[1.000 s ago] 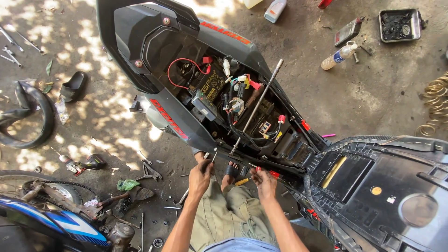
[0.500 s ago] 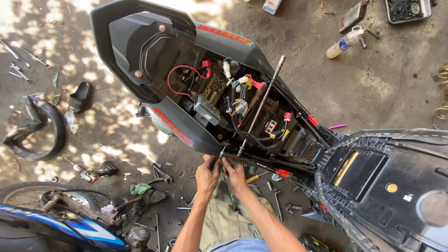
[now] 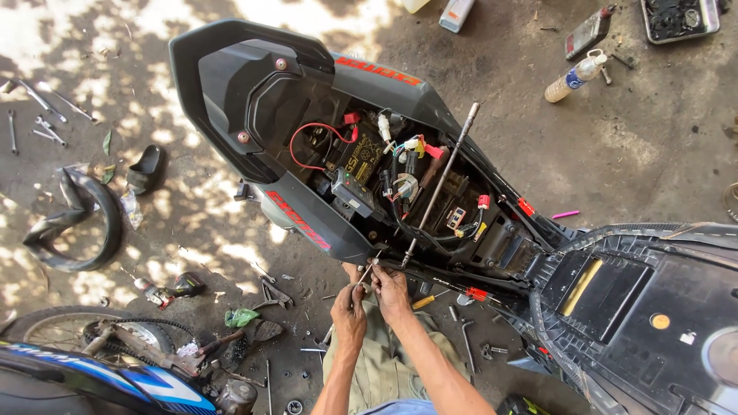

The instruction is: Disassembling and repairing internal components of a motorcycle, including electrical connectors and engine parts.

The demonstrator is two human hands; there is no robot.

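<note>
— Hands first: the left hand [image 3: 350, 313] and the right hand [image 3: 390, 290] are both pinched shut on a thin metal tool [image 3: 367, 273], a screwdriver or small rod by the look of it, at the near lower edge of the scooter body [image 3: 307, 223]; its tip points up at the dark side panel, just below the open compartment.

— What could slip?

— That tool, I'd say; the grip is fingertip only, and if the tip jumps off whatever it bears on, it could gouge the panel or jab a finger; I cannot tell what fastener it meets, it is too small.

— And the wiring?

— Red cable [image 3: 311, 138] and the connectors [image 3: 407, 146] lie loose in the compartment beside the battery [image 3: 361, 161]; a metal shaft straying up there might bridge a terminal; that seems the worse risk.

— The long rod [image 3: 440, 184]?

— It leans across the compartment from the near edge to the far one, resting, not fixed as far as I can see; a knock on the body could send it sliding onto the hands.

— Ground?

— Spanners [image 3: 38, 115] and small parts scattered on the dirt floor [image 3: 630, 154] by the knees; a dropped screw would be easily lost among them.
</note>
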